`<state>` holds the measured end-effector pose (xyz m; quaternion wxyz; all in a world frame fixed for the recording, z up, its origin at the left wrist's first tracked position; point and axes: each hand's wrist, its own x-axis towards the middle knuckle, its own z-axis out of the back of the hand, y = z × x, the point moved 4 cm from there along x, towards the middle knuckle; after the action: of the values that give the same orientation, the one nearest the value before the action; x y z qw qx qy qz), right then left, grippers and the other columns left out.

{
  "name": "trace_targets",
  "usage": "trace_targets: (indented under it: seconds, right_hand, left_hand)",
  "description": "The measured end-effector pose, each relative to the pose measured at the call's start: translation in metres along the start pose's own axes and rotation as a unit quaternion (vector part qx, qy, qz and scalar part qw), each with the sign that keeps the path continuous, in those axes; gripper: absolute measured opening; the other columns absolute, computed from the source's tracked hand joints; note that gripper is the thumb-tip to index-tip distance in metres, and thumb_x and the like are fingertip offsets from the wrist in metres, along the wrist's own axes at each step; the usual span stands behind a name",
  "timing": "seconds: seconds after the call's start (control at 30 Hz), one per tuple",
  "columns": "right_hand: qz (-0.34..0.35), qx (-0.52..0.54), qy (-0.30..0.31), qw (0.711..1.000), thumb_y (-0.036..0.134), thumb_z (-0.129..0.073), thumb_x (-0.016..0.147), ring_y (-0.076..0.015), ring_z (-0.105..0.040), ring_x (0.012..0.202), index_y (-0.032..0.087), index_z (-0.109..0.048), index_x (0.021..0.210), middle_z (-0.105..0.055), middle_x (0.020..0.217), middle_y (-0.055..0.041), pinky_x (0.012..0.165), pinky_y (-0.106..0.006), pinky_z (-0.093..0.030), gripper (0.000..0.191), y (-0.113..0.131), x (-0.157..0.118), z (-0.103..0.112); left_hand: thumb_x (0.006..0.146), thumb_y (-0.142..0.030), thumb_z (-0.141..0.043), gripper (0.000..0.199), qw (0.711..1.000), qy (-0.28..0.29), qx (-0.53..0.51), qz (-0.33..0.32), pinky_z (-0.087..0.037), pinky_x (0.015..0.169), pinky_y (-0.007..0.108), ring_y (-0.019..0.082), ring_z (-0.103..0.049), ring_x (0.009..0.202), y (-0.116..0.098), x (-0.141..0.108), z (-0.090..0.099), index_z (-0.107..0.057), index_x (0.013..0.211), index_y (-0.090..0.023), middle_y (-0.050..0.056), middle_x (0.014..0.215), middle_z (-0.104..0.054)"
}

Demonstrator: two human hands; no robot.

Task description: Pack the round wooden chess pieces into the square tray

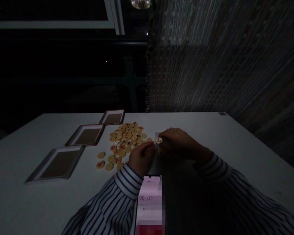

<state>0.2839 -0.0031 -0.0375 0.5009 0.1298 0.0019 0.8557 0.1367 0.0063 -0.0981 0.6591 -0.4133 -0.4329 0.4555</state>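
Many round wooden pieces with red or black characters lie in a loose pile left of centre on the white table. My right hand is closed around a pale round piece that shows a dark character. Close beside it on the left is my left hand, its thumb and fingertips pressed together; whatever they hold is too small to make out. A small clear-sided container shows partly behind my right fingers, and its contents are mostly hidden.
Three shallow trays stand left of the pile: a grey one, a brown-rimmed one and a smaller one. A lit phone lies at the near edge of the white table. A bead curtain hangs behind.
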Motion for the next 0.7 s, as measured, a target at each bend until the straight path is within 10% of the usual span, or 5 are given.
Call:
trace_targets:
  seconds: [0.3,0.7]
  right_hand:
    - [-0.052,-0.066,0.061,0.995,0.034,-0.043,0.083,-0.0187,-0.057,0.086,0.017,-0.061,0.1,-0.065,0.095,-0.0082,0.073,-0.028,-0.038,0.03,-0.018,-0.003,-0.006]
    - [-0.066,-0.084,0.137,0.985,0.032,-0.046,0.08,-0.0191,-0.059,0.082,0.02,-0.061,0.096,-0.066,0.09,-0.0066,0.066,-0.027,-0.037,0.025,-0.027,-0.006,-0.02]
  left_hand:
    - [0.076,-0.02,-0.052,0.026,0.951,0.071,0.254,-0.16,-0.047,0.081,0.033,0.019,-0.059,0.091,-0.009,-0.009,-0.009,-0.06,0.101,-0.015,0.008,0.096,-0.066]
    - [0.085,-0.03,-0.039,0.028,0.918,0.165,0.329,-0.147,-0.045,0.074,0.031,0.019,-0.059,0.086,-0.006,-0.008,-0.019,-0.061,0.099,-0.019,0.006,0.092,-0.066]
